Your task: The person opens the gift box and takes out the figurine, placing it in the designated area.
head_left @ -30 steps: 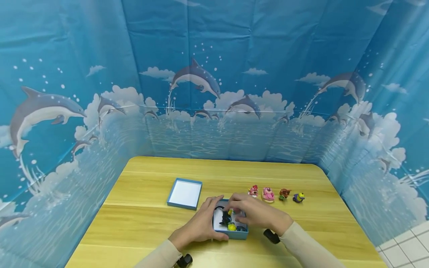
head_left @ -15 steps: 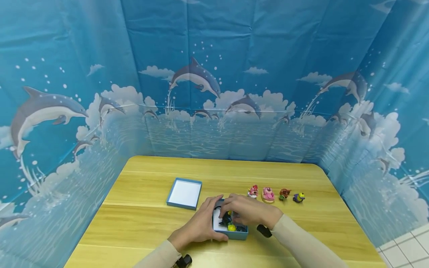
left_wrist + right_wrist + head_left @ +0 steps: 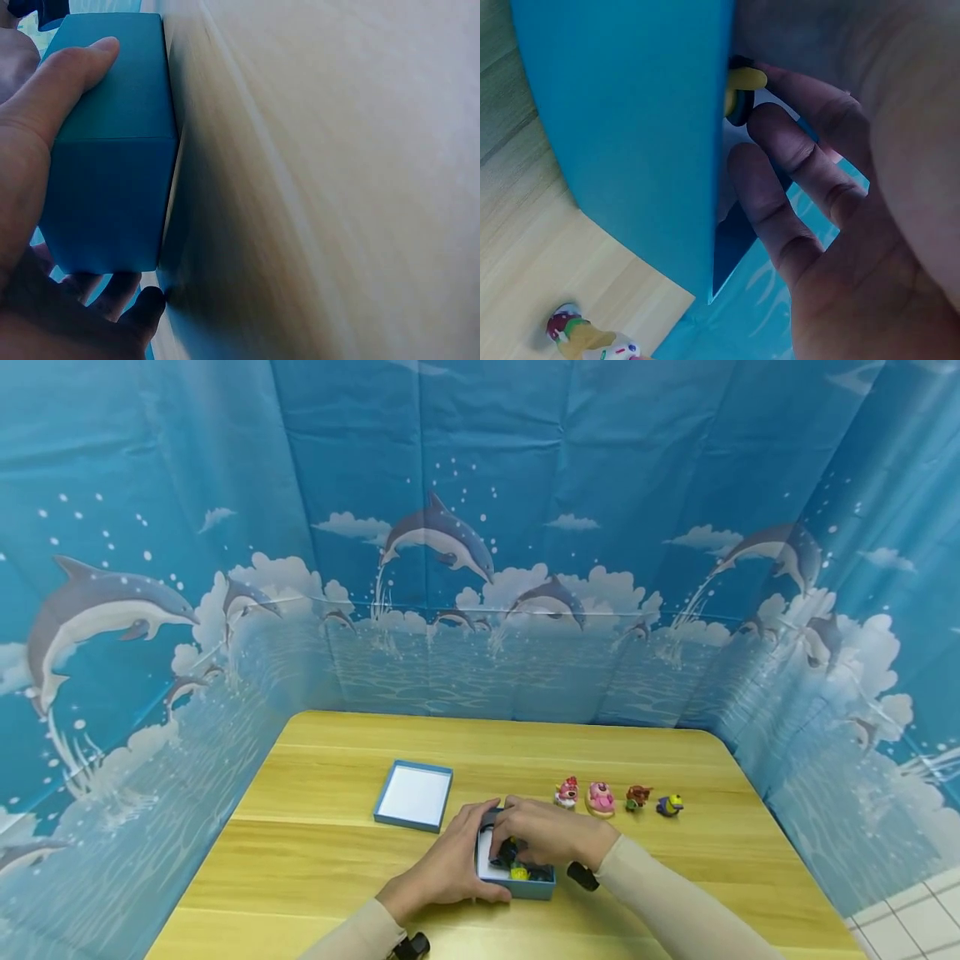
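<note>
A blue open-topped box [image 3: 534, 889] with a white inside sits at the table's front middle. My left hand [image 3: 448, 862] grips it from the left, thumb on the near wall and fingers along the far side; the left wrist view shows the thumb on the box [image 3: 112, 172]. My right hand [image 3: 553, 829] reaches down into the box with bent fingers and pinches a small black toy figurine [image 3: 507, 850]; the grip is partly hidden. Beside it lies a yellow-headed piece [image 3: 519, 873]. In the right wrist view, a yellow and black part [image 3: 744, 81] shows by the fingertips.
A shallow blue lid [image 3: 414, 795], white inside, lies to the left behind the box. A row of toy figurines stands at right: two pink ones [image 3: 567, 792], a brown one [image 3: 637, 797] and a purple-yellow one [image 3: 670, 805]. A dolphin-print curtain [image 3: 480, 668] surrounds the wooden table [image 3: 300, 843].
My right hand has shifted left and deeper into the box, its fingers closing around the black figurine. The left hand and box have stayed put.
</note>
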### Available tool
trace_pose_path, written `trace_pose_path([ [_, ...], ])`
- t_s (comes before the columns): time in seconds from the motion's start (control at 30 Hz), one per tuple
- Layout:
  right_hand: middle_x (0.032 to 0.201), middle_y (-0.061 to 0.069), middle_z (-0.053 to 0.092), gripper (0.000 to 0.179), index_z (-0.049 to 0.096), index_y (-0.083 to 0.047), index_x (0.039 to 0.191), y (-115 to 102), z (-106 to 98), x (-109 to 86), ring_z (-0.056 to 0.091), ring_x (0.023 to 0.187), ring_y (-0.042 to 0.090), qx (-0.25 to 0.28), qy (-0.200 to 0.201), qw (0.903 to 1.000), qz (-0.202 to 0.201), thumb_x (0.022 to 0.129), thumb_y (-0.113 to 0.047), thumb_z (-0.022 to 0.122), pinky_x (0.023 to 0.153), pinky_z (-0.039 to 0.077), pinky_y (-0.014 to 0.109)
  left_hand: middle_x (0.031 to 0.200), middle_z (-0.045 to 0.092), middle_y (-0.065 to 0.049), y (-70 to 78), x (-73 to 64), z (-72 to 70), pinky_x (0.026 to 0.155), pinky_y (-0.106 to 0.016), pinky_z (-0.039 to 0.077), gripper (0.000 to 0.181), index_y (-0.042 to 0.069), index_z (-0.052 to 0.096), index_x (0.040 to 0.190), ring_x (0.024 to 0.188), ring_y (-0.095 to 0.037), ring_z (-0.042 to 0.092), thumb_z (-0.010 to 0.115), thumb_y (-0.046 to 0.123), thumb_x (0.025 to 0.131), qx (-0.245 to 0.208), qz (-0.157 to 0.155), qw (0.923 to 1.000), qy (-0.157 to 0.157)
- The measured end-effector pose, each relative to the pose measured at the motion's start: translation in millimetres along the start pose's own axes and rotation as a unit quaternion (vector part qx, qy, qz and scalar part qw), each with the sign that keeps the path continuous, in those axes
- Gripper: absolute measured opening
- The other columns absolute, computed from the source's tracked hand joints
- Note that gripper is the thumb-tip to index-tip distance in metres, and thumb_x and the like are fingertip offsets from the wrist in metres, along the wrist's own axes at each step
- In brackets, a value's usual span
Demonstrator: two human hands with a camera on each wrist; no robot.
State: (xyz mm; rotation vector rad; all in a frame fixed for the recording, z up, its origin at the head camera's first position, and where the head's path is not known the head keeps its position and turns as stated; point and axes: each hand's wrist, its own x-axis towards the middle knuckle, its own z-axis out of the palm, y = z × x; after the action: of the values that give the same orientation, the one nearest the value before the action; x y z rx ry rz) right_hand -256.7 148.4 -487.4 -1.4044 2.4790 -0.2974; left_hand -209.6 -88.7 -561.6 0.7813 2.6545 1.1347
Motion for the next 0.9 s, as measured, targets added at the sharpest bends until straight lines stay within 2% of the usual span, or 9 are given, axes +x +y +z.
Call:
trace_pose_path([
  [0.3, 0.123, -0.016, 0.083, 0.032, 0.089, -0.03, 0.12, -3.5, 1.6, 1.0, 0.059, 0.109, 0.004, -0.014, 0.007, 0.9999, -0.005, 0.099, -0.006, 0.094, 0.095, 0.062, 0.023, 0.18, 0.043, -0.006, -1.7, -2.0, 0.4, 0.131, -0.049, 0.053, 0.136, 0.019, 0.025, 0.186, 0.155, -0.023, 0.054, 0.104, 0.061, 0.084, -0.004, 0.01, 0.9999, 0.003],
  [0.53, 0.122, -0.017, 0.084, 0.031, 0.089, -0.03, 0.118, -5.8, 1.7, 2.3, 0.058, 0.107, 0.003, -0.02, 0.006, 0.9998, -0.001, 0.098, -0.007, 0.094, 0.094, 0.061, 0.023, 0.179, 0.044, -0.01, -4.4, -4.1, -0.7, 0.125, -0.049, 0.057, 0.135, 0.016, 0.025, 0.186, 0.151, -0.025, 0.056, 0.102, 0.063, 0.085, 0.001, 0.031, 0.9995, 0.006],
  [0.9, 0.12, -0.016, 0.084, 0.027, 0.088, -0.026, 0.119, -6.1, 3.4, 1.1, 0.061, 0.105, 0.003, -0.006, 0.016, 0.9998, 0.003, 0.099, -0.009, 0.094, 0.091, 0.061, 0.021, 0.18, 0.043, -0.009, -6.0, -5.9, -0.8, 0.126, -0.05, 0.056, 0.134, 0.019, 0.024, 0.186, 0.153, -0.026, 0.056, 0.102, 0.063, 0.086, -0.004, 0.029, 0.9996, 0.004],
])
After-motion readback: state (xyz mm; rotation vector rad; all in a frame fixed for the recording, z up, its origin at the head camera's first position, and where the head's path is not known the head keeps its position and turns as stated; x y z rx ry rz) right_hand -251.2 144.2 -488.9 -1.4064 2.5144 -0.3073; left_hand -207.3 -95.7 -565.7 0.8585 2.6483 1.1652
